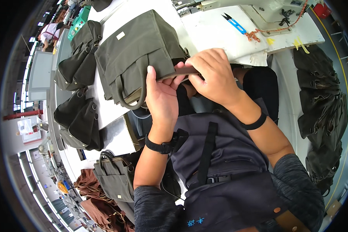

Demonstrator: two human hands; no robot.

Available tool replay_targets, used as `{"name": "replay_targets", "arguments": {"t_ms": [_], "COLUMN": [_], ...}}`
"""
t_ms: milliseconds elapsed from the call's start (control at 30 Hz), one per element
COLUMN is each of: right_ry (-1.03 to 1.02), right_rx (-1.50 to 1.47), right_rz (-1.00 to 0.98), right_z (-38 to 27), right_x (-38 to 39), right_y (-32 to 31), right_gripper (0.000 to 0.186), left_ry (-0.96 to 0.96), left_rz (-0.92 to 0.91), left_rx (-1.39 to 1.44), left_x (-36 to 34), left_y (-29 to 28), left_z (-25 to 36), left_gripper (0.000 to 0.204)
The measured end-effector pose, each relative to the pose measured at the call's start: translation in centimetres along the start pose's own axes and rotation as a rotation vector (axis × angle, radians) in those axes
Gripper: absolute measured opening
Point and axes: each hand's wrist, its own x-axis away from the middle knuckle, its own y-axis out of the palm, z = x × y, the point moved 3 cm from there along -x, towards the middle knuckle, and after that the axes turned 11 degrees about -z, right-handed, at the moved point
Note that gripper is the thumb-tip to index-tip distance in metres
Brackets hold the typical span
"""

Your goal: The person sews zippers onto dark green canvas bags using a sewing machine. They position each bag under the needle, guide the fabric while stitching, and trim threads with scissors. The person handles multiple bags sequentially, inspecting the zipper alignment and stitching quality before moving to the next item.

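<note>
An olive-green canvas bag with a looped handle and a small pale label lies on the white worktable. From its near right corner runs a zipper with brass-coloured teeth and a brown edge. My left hand holds the zipper's left part, thumb up and the other fingers curled around it. Close beside it, my right hand pinches the zipper's other end between thumb and bent fingers. That end is hidden inside the right hand.
Blue thread snips and orange cord lie on the sewing machine bed at the upper right. More dark bags stand at the left. Dark bag pieces hang at the right; brown ones lie lower left. A person is in the far upper left.
</note>
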Motion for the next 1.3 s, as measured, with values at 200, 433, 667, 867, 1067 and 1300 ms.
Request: {"name": "replay_targets", "arguments": {"t_ms": [200,433,667,867,1067,1300], "right_ry": [0.235,0.056,-0.179,-0.218,-0.206,-0.219], "right_rx": [-0.623,-0.727,-0.973,-0.958,-0.994,-1.005], "right_rz": [-0.229,0.126,0.284,0.295,0.307,0.26], "right_z": [1.9,-7.1,-10.9,-10.3,-10.5,-9.9], "right_x": [1.6,0.4,1.7,2.0,2.7,1.7], "right_y": [-0.5,-13.1,-19.8,-19.9,-19.9,-19.2], "right_gripper": [0.026,0.025,0.021,0.018,0.015,0.012], "left_ry": [0.004,-0.053,-0.002,-0.065,-0.08,-0.092], "left_rz": [0.066,0.135,0.069,0.137,0.113,0.125], "left_rx": [0.148,0.291,0.478,0.4,0.449,0.406], "left_x": [-0.1,0.3,0.0,0.7,0.7,0.7], "left_y": [0.0,-0.3,-0.3,0.1,-0.7,-0.3], "left_z": [-0.4,-0.9,-1.6,-1.7,-2.4,-2.4], "left_gripper": [0.052,0.044,0.047,0.056,0.053,0.056]}}
